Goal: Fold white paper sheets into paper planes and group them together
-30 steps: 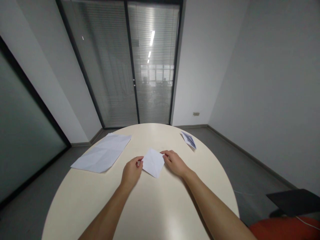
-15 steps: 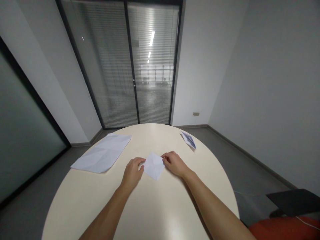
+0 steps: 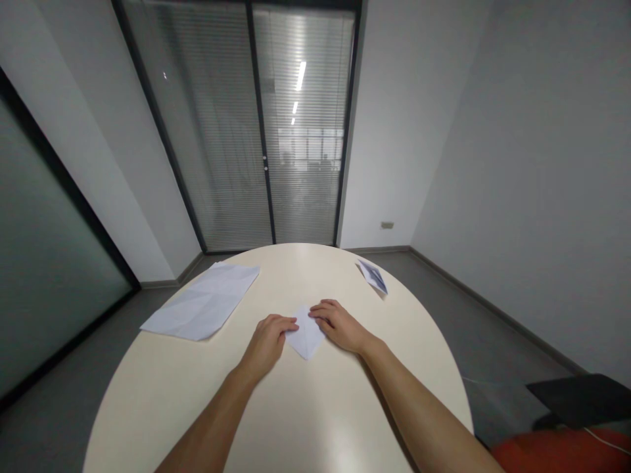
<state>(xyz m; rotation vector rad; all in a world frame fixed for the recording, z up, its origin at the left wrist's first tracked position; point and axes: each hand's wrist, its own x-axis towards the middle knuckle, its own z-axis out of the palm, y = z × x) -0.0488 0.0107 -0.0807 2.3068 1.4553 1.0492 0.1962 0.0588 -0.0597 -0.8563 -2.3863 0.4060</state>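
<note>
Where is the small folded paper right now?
The small folded paper lies mid-table in the head view, between the left hand and right hand, both touching it.

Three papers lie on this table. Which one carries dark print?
The small paper at the far right edge, clear of both hands. The folded paper under the hands and the big creased sheet at left are plain white.

Round cream table [image 3: 296,420] on grey floor [image 3: 493,328]; white walls [image 3: 517,131]; glass doors [image 3: 256,131] with closed blinds, ceiling lights reflected.

Both hands' fingers [image 3: 288,323] hide the folded paper's [image 3: 305,338] sides
</note>
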